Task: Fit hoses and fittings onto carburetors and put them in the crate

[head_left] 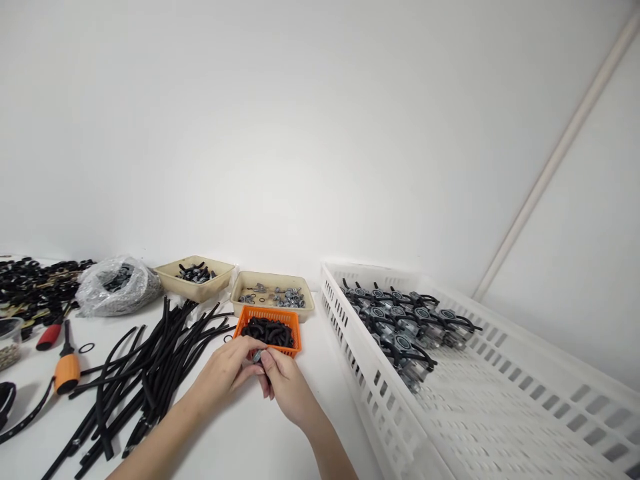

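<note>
Component [257, 357] sits between left grip [234, 363] and right grip [286, 379].

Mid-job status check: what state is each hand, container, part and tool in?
Left hand, gripping small grey metal part
Right hand, gripping the same part
Orange slotted plastic basket, open, filled
Left beige plastic tray, open, partly filled
Right beige plastic tray, open, partly filled
White slotted plastic crate, open, partly filled
Clear plastic bag, bulging
Long black tubes, loosely heaped
Orange-handled tool, lying down
Red-handled tool, lying down
</note>
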`<state>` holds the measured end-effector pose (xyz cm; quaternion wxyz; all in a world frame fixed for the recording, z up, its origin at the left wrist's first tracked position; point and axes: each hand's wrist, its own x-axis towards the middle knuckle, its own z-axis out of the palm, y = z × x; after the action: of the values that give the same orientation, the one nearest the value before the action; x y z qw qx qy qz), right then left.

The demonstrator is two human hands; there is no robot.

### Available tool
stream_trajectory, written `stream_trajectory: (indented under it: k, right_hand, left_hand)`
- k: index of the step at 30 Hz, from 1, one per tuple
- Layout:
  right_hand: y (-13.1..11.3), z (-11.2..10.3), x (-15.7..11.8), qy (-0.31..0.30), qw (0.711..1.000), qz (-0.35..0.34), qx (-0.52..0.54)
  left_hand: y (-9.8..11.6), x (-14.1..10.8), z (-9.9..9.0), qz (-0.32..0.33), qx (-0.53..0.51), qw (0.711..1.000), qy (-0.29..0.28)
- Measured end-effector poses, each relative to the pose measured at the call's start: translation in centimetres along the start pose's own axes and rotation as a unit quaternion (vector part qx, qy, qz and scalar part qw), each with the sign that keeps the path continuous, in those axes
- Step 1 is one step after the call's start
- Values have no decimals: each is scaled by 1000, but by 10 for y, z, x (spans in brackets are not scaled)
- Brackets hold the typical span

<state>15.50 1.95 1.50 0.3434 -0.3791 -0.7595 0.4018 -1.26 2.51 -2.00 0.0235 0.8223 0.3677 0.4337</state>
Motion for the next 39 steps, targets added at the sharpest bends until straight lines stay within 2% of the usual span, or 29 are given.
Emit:
stream_trajectory:
  k: [4,9,14,20,24,27,29,33,35,37,39]
  right_hand:
    - [4,1,0,7,1000,-9,-9]
    - [-5,3,-3,5,999,-22,-49]
    - [-13,8,-5,8,994,-42,-101]
    - [-13,10,-6,24,985,-65,-158]
    - [-13,11,-6,36,975,-92,-201]
    - [-12,6,-8,47,963,-133,-231]
    - [-12,-1,-9,81,959,-143,-231]
    - [-11,-14,-10,182,960,-97,-191]
    - [-8,-15,-9,178,960,-86,-198]
    - [-3,-13,-6,170,957,-84,-220]
    - [4,-12,-4,193,948,-76,-243]
  left_hand:
    - [7,2,-3,24,68,997,24]
    - [11,5,-4,59,140,987,41]
    - [9,6,-3,44,153,986,45]
    - [12,7,-7,-70,49,996,17]
    - [13,8,-8,-152,-57,987,-5]
    - [12,10,-12,-171,-157,973,-12]
    - [8,10,-18,-178,-193,965,8]
    - [-1,9,-27,-225,-200,949,99]
    - [-3,8,-25,-228,-180,953,88]
    - [-3,6,-19,-218,-169,960,55]
    - [-2,5,-15,-216,-149,964,47]
